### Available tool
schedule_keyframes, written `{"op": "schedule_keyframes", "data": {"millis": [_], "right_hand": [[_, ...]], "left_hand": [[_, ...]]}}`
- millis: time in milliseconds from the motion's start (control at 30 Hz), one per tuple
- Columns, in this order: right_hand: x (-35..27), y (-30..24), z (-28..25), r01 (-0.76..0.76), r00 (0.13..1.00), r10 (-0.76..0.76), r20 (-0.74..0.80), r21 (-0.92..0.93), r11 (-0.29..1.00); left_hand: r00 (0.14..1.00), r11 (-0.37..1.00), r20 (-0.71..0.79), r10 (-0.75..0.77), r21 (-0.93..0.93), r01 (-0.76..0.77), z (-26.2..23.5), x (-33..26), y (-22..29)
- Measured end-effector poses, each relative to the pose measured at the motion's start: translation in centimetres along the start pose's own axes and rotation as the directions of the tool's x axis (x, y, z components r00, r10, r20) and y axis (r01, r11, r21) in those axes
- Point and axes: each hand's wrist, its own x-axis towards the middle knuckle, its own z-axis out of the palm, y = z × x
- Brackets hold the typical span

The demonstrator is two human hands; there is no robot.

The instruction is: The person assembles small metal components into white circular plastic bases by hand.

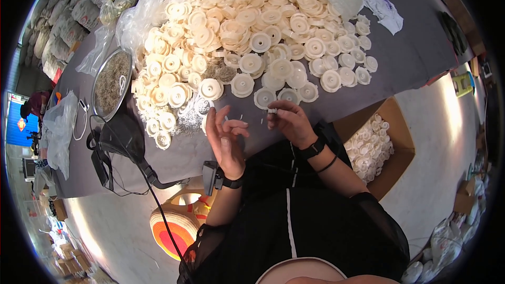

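Head view: we work small parts at the near edge of the grey table, with most of the pile untouched.

Our right hand pinches a small white part between its fingertips, just above the table's near edge; our left hand hangs open, palm up, holding nothing. We judge the work far from finished: a broad heap of cream plastic discs covers the table's middle, while the cardboard box beside our right arm holds only a modest layer. A metal bowl of small bits sits toward the left edge.
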Motion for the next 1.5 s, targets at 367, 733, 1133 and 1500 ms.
{"op": "schedule_keyframes", "data": {"millis": [367,733,1133,1500], "right_hand": [[0.3,0.0,-1.0,-0.108,0.983,0.065,0.169,0.253,0.961],[0.4,-0.2,-0.9,-0.165,0.963,0.073,0.260,0.349,0.922],[-0.8,-0.8,0.9,0.104,0.988,-0.088,0.124,-0.127,0.986],[-1.6,-1.7,0.0,0.204,0.979,-0.184,0.090,-0.512,0.835]], "left_hand": [[0.998,0.998,-0.054,-0.024,0.059,0.027,0.5,-0.2,-0.1],[0.997,0.997,-0.010,-0.070,0.024,0.071,0.1,-0.6,-0.7],[0.927,0.931,0.147,-0.345,0.179,0.318,-0.1,-0.2,0.3],[0.888,0.890,0.190,-0.419,0.279,0.360,0.2,1.0,-0.9]]}}
